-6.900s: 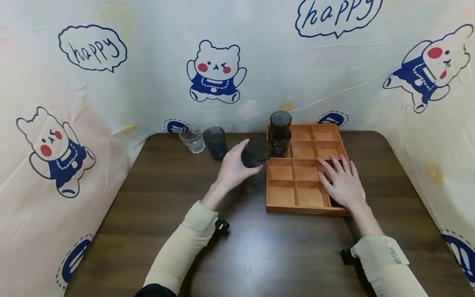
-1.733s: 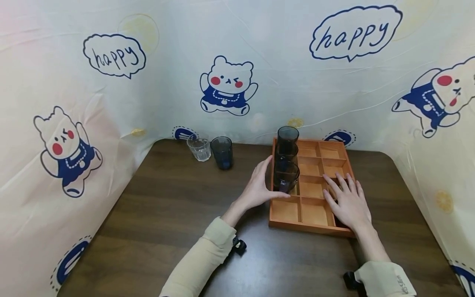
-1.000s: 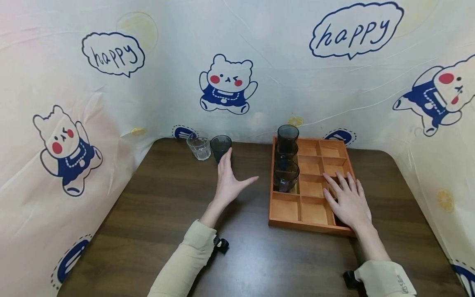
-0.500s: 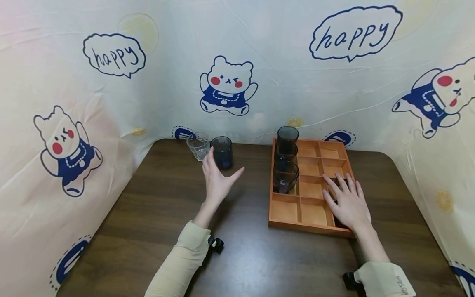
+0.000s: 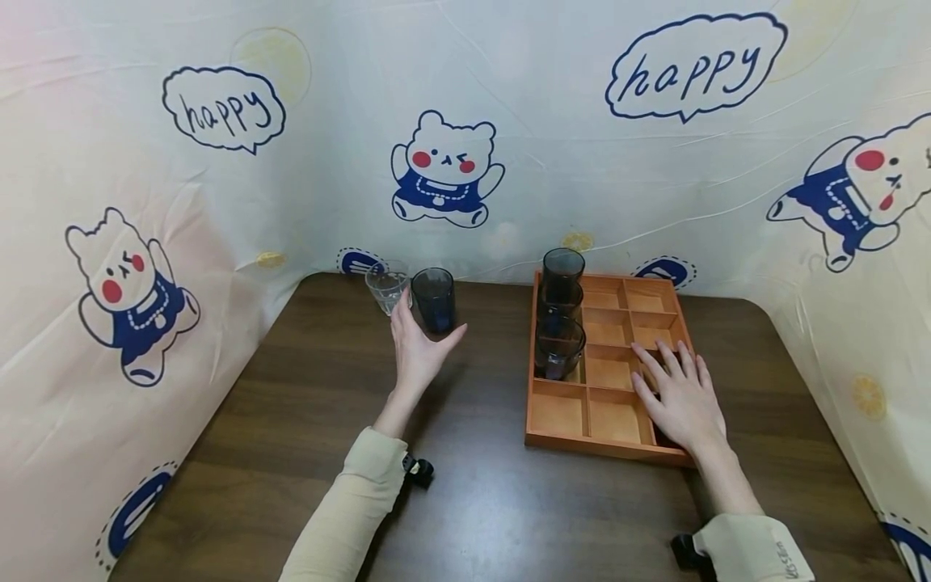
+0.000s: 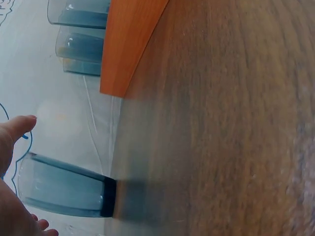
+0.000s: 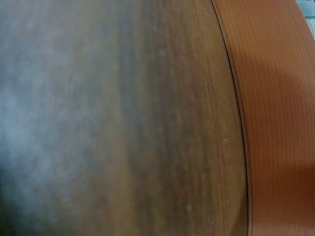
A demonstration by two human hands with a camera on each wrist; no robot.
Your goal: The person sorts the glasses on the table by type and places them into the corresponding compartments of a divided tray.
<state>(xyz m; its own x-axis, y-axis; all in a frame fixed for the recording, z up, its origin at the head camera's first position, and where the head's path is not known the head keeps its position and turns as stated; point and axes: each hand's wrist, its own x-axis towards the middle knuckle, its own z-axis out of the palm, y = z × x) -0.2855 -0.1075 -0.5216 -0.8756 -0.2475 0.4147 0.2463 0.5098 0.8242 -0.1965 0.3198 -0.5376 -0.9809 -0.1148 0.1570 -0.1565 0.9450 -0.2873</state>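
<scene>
Nothing is grasped by the left hand (image 5: 416, 356): its thumb and fingers are spread wide, with the dark tumbler (image 5: 434, 301) framed in the gap; whether it is touched cannot be told. The tumbler is stood upright on the brown table (image 5: 473, 517), long axis vertical, just ahead of the palm and slightly rightward. Just left of it, the clear glass (image 5: 382, 283) is partly hidden by a fingertip. Farther right, three dark glasses (image 5: 560, 352) are lined up in the left column of the wooden tray (image 5: 582, 443). The right hand (image 5: 684, 400), well apart from the tumbler, is laid over the tray's right side, fingers spread, nothing gripped. Behind, a bear-printed backdrop (image 5: 334, 170) is hung.
</scene>
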